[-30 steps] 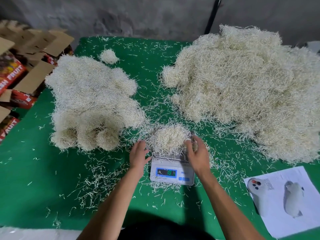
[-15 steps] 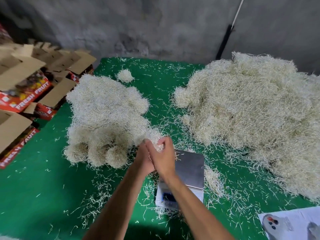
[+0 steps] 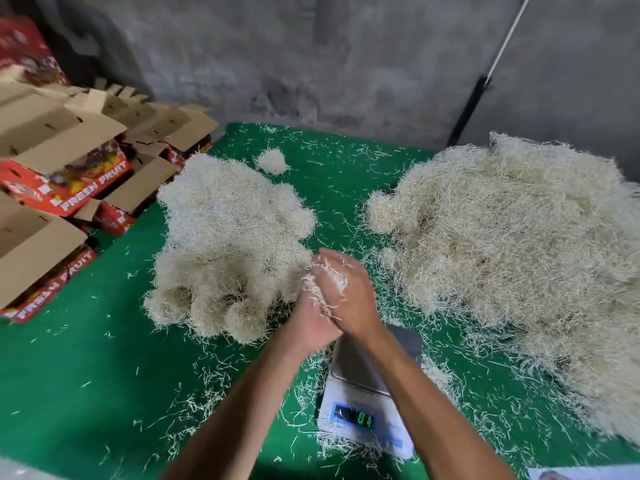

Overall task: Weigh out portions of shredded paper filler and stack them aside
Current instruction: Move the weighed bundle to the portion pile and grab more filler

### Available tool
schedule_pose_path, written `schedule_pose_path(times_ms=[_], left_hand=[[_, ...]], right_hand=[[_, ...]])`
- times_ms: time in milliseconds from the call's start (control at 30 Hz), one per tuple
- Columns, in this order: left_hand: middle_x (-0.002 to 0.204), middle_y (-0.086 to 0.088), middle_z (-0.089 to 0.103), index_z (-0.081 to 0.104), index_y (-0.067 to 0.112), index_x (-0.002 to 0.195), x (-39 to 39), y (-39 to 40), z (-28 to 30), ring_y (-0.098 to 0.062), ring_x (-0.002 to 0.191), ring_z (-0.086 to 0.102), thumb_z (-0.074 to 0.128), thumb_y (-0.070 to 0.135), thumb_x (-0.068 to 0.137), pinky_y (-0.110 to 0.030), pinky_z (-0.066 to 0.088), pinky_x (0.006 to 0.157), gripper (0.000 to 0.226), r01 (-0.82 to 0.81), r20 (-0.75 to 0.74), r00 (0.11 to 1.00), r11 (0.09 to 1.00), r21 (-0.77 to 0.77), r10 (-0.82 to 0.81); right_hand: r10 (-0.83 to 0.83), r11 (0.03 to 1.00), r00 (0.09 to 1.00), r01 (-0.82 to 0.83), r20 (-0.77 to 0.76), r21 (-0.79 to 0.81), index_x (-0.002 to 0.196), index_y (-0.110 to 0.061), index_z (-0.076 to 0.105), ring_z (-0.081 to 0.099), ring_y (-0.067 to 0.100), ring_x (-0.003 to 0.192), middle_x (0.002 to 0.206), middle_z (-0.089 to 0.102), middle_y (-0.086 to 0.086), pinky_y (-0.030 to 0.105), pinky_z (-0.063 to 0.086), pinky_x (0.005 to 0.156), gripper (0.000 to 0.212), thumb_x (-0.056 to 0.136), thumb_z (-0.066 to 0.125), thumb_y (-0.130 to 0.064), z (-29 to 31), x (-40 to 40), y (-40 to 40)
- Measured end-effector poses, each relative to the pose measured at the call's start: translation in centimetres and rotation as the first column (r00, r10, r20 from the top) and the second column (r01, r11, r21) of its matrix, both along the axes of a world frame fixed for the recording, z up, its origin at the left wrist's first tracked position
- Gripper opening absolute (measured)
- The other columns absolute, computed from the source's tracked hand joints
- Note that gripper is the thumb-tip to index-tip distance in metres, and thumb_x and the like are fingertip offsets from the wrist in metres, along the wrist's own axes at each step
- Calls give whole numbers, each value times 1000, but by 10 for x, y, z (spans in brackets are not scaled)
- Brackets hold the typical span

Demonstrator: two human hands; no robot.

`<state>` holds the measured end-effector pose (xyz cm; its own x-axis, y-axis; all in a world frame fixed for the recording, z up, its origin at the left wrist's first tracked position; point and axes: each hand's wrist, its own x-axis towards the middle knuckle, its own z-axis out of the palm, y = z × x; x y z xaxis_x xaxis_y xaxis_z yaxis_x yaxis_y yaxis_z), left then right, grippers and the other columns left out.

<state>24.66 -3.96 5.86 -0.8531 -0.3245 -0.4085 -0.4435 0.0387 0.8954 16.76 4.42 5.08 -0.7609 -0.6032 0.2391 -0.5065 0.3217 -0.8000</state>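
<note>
Shredded paper portion (image 3: 325, 282) is sitting pressed between both hands, held just right of the stacked pile (image 3: 228, 244) on the green surface (image 3: 69, 375); fruit cartons (image 3: 65, 188) are lying at far left; left hand (image 3: 311, 320) and right hand (image 3: 349, 299) are cupping together, fingers curling round the wad; scale (image 3: 367, 410) is sitting bare below the wrists, display glowing, digits unreadable; bulk heap (image 3: 512, 258) is spreading across the right side; loose shreds are littering the surface around everything.
</note>
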Motion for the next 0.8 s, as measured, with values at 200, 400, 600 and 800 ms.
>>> schedule_pose_path(times_ms=[200, 400, 600, 800], left_hand=[[153, -27, 39, 39, 4, 149, 6, -17, -14, -28, 136, 51, 31, 25, 112, -17, 37, 109, 43, -399, 122, 900, 681, 614, 418], [120, -26, 69, 62, 2, 125, 16, -42, -4, -38, 106, 70, 39, 57, 103, -50, 56, 92, 64, -334, 179, 919, 453, 826, 352], [123, -26, 67, 67, -6, 124, 37, -80, -20, -40, 116, 66, 30, 76, 94, -55, 46, 107, 95, -434, 320, 874, 290, 853, 366], [147, -22, 49, 35, 4, 152, 54, -109, -41, -39, 135, 47, 19, 73, 98, -64, 32, 114, 88, -493, 354, 838, 298, 818, 415]], right_hand=[[224, 973, 963, -213, -151, 86, 145, -33, 57, 32, -9, 141, 154, 46, -14, 27, 17, 124, 46, 103, 48, -49, -11, 39, -14], [125, 991, 978, -113, -166, 78, 136, -29, 65, 51, 2, 135, 144, 60, -11, 39, 17, 127, 45, 103, 51, -56, -11, 32, -30], [116, 983, 969, -81, -219, 165, 106, -8, 69, 52, 1, 61, 73, 52, -16, 11, 40, 59, 31, 98, 60, -37, -36, 50, -68], [130, 844, 988, -68, -80, 533, 133, -12, 60, 62, 8, 48, 55, 61, 10, 33, 59, 60, 82, 94, 31, -78, -33, 18, -112]])
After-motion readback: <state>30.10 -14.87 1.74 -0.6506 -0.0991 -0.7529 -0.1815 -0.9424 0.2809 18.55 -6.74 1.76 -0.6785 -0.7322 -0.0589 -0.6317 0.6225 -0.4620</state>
